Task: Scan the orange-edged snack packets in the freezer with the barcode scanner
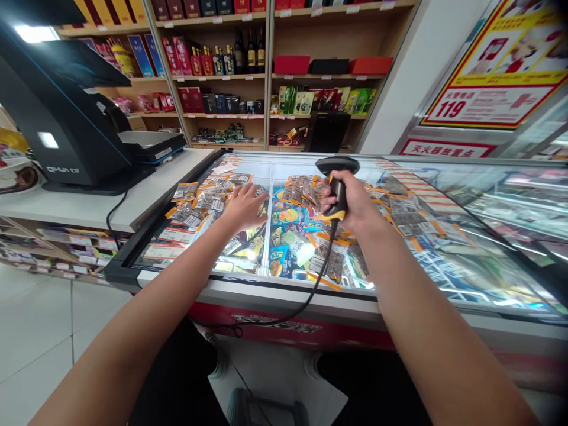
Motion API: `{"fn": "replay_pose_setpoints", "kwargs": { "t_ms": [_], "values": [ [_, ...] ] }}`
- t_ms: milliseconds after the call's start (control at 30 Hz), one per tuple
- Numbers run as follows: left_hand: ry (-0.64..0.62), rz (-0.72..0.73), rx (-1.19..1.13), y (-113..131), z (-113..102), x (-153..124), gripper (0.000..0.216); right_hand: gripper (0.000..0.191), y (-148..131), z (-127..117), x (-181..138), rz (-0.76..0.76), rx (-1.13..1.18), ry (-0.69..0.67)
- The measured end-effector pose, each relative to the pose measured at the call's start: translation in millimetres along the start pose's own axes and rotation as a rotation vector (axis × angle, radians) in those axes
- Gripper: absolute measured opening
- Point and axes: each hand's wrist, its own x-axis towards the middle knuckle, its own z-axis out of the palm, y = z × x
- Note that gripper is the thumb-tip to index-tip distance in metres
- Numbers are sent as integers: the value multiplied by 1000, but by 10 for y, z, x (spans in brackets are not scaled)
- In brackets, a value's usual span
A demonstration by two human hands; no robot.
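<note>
My right hand [352, 198] is wrapped round the handle of a black and yellow barcode scanner [337, 189], held above the glass top of a chest freezer [248, 289]. A black cable [320, 275] hangs from the scanner's grip and loops down over the freezer's front. My left hand [245, 206] lies with fingers spread over a pile of small clear packets with orange edges [208, 198], and I see nothing gripped in it. More such packets [302, 190] lie beside the scanner, and others [403, 213] are right of my right wrist.
A dark checkout scale [89, 130] stands on the white counter [133, 204] at left. Shelves with boxes and bottles [251, 50] rise behind the freezer. Price labels [171, 236] lie at the freezer's left end. A stool [266, 408] is on the floor below.
</note>
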Motion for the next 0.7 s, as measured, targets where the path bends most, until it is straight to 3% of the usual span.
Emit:
{"fn": "replay_pose_setpoints", "kwargs": {
  "t_ms": [100,200,300,433,600,700],
  "values": [
    [-28,-8,-271,257,46,158,61,22,-12,-28,44,-4,96,63],
    [42,-161,-409,456,96,449,51,20,5,-33,61,21,146,68],
    [-78,-357,-550,549,143,767,54,18,18,-42,64,27,144,53],
    [-60,-456,-571,558,186,955,36,15,-16,-63,23,97,87,-7],
    [116,-449,-608,318,177,775,28,19,-22,-28,-62,189,-27,-147],
    [371,-447,-691,103,168,672,23,21,35,17,-79,194,-108,-179]
  ]
}}
